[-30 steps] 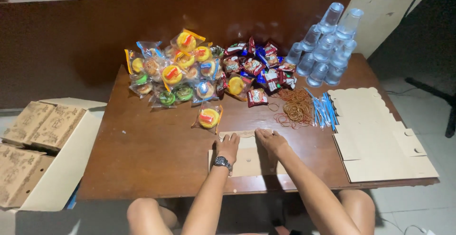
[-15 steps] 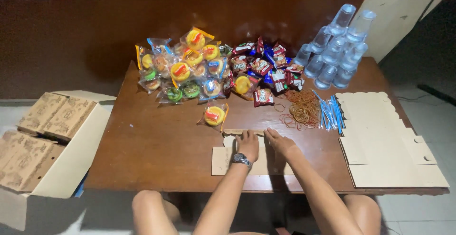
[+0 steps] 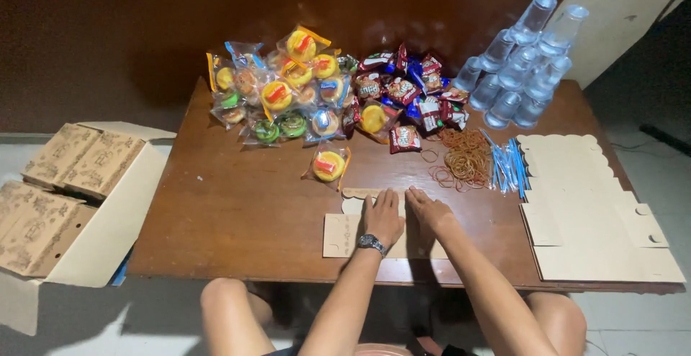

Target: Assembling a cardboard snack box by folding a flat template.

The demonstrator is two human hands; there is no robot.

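Both hands, left hand (image 3: pixel 381 215) and right hand (image 3: pixel 427 210), lie flat with fingers extended, gripping nothing, pressing a flat tan cardboard box blank (image 3: pixel 342 235) at the near edge of the brown wooden table (image 3: pixel 237 205). This looks like creasing a fold, which calls for firm, even pressure. Just beyond lies a clear yellow-and-red snack packet (image 3: pixel 329 165); far left are colourful wrapped snacks (image 3: pixel 277 97), far right stacked clear plastic cups (image 3: pixel 522 57).

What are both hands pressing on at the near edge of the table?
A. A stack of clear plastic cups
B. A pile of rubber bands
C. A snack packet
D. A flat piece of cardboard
D: the left hand and right hand lie flat on a pale flat cardboard piece, apart from the rubber bands and cups.
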